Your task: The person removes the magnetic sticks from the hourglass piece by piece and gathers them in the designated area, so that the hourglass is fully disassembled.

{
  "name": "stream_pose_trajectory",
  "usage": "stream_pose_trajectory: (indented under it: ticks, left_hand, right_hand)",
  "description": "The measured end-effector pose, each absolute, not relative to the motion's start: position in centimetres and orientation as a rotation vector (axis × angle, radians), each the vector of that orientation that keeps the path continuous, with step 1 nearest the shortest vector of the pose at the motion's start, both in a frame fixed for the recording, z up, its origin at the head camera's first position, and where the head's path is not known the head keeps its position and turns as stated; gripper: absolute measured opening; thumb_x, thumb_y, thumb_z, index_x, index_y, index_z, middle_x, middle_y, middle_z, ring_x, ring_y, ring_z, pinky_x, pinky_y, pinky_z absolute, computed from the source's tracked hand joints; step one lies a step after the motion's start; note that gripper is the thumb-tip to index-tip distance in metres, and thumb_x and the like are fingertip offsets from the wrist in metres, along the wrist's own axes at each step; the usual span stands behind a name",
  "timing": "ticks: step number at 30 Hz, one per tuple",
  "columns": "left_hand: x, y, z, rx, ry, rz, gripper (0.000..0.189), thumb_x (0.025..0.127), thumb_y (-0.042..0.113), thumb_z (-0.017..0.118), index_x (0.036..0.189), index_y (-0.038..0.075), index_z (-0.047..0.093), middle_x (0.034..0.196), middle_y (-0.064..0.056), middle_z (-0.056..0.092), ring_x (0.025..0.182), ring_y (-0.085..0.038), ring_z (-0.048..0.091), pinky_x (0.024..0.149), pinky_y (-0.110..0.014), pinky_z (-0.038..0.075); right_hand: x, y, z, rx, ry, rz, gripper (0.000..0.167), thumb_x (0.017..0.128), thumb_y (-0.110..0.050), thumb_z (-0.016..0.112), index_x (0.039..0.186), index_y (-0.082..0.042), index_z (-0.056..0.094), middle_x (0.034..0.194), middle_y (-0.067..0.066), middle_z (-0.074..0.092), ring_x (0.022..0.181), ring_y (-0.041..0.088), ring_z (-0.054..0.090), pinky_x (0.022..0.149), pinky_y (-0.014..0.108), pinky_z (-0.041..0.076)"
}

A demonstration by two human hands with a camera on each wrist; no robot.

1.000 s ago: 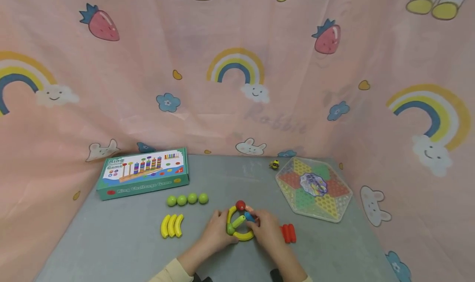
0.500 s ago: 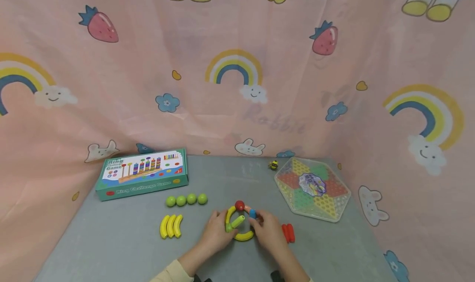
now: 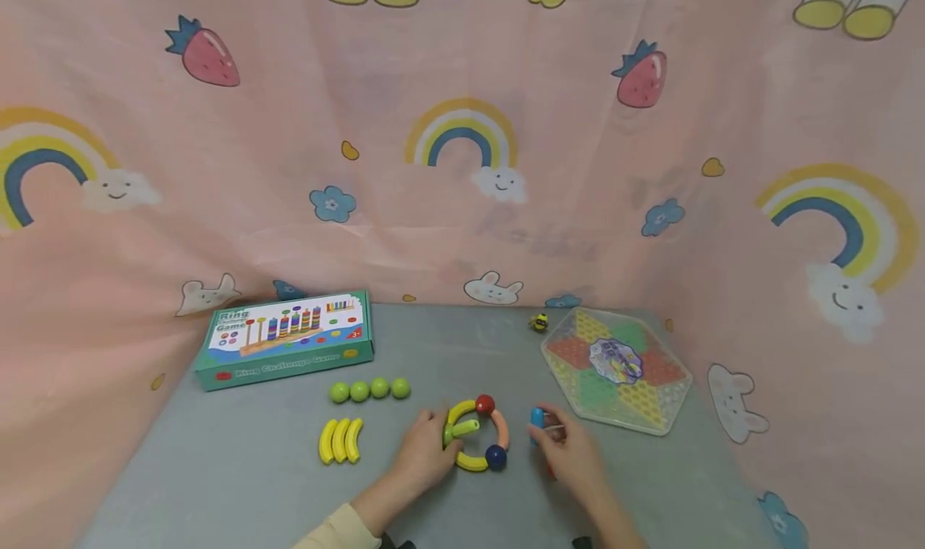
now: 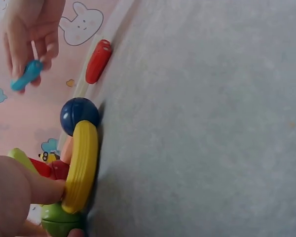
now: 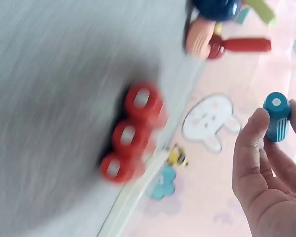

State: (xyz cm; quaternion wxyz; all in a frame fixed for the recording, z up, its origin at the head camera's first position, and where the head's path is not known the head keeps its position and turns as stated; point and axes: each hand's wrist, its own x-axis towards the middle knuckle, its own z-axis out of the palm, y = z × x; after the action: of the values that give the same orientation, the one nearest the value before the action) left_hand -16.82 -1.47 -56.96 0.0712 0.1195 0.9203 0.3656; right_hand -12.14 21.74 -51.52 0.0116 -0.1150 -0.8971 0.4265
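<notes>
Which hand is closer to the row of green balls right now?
Left. The left hand holds the ring toy just right of the green balls; the right hand is farther right, pinching a blue piece.

Four green balls (image 3: 369, 389), three yellow curved pieces (image 3: 340, 441), three red sticks (image 5: 130, 137), one game box (image 3: 287, 339), one hexagonal board (image 3: 617, 368), one blue stick (image 3: 537, 417).
</notes>
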Motion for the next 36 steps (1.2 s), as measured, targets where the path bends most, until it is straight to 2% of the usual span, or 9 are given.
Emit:
stream_pose_trajectory:
  ticks: [2,5,9,12,14,19,26,32,36]
  left_hand:
    - [-16.8,-1.4,-57.1,0.369,2.795,1.129,0.069,0.091,0.022,0.075,0.148,-0.003,0.045,0.126,-0.019,0.058,0.108,-0.028,0.062,0.092,-0.047,0.054]
    - [-16.8,-1.4,-57.3,0.368,2.845,1.178,0.057,0.09,0.014,0.073,0.14,-0.003,0.053,0.122,-0.017,0.059,0.107,-0.029,0.062,0.091,-0.047,0.054]
    - [-17.1,-1.7,-57.2,0.344,2.859,1.21,0.044,0.091,0.008,0.07,0.133,-0.001,0.06,0.119,-0.015,0.059,0.108,-0.03,0.062,0.094,-0.048,0.053]
    - [-17.1,-2.0,-57.2,0.316,2.834,1.248,0.057,0.09,0.012,0.073,0.141,-0.002,0.053,0.125,-0.017,0.057,0.112,-0.031,0.06,0.097,-0.049,0.051]
    - [-17.1,-2.1,-57.2,0.299,2.812,1.262,0.064,0.089,0.015,0.076,0.144,-0.003,0.049,0.125,-0.017,0.056,0.11,-0.029,0.059,0.095,-0.048,0.052]
    - [-17.0,-2.1,-57.3,0.333,2.809,1.214,0.059,0.089,0.015,0.076,0.14,-0.004,0.054,0.119,-0.014,0.057,0.103,-0.024,0.06,0.088,-0.043,0.054]
    - [-16.9,-2.2,-57.2,0.346,2.798,1.198,0.057,0.091,0.016,0.074,0.141,-0.003,0.053,0.125,-0.017,0.055,0.111,-0.028,0.06,0.092,-0.046,0.053]
    - [-16.4,-2.4,-57.1,0.271,2.849,1.058,0.065,0.088,0.032,0.078,0.136,-0.005,0.054,0.123,-0.02,0.056,0.111,-0.035,0.058,0.092,-0.051,0.051]
    - [-16.6,-2.3,-57.4,0.371,2.862,1.045,0.064,0.09,0.027,0.075,0.139,-0.006,0.051,0.124,-0.021,0.06,0.114,-0.036,0.06,0.096,-0.052,0.05]
  right_hand:
    - [-11.8,23.1,-51.4,-0.378,-2.821,1.298,0.044,0.096,-0.029,0.07,0.132,-0.006,0.063,0.109,0.008,0.071,0.094,0.02,0.068,0.08,0.039,0.058]
    - [-11.3,24.9,-51.4,-0.364,-2.84,1.255,0.047,0.096,-0.03,0.07,0.134,-0.004,0.063,0.108,0.009,0.072,0.096,0.023,0.069,0.082,0.041,0.059]
    - [-10.7,27.0,-51.9,-0.375,-2.858,1.193,0.046,0.094,-0.025,0.072,0.133,-0.002,0.063,0.104,0.011,0.073,0.092,0.022,0.069,0.081,0.039,0.059]
    - [-10.4,28.2,-52.4,-0.416,-2.891,1.163,0.046,0.094,-0.025,0.072,0.131,0.001,0.062,0.102,0.012,0.072,0.088,0.021,0.068,0.078,0.04,0.058]
    - [-10.3,28.9,-52.7,-0.456,-2.919,1.142,0.046,0.094,-0.026,0.071,0.129,0.003,0.062,0.1,0.012,0.071,0.088,0.021,0.068,0.077,0.041,0.056]
    - [-10.4,29.7,-53.3,-0.486,-3.022,1.064,0.042,0.093,-0.024,0.072,0.123,0.004,0.064,0.092,0.008,0.07,0.083,0.019,0.065,0.072,0.04,0.055]
    - [-10.9,29.7,-54.0,-0.453,-3.084,1.009,0.035,0.092,-0.018,0.071,0.12,0.004,0.066,0.084,0.004,0.064,0.077,0.018,0.059,0.067,0.037,0.049]
    - [-11.1,30.2,-54.0,-0.533,-3.087,1.034,0.035,0.097,-0.019,0.064,0.124,0.003,0.064,0.095,0.011,0.071,0.086,0.024,0.065,0.075,0.045,0.054]
    - [-11.0,29.8,-52.6,-0.589,-3.067,0.975,0.035,0.097,-0.02,0.062,0.124,0.004,0.064,0.101,0.015,0.072,0.09,0.028,0.068,0.077,0.047,0.054]
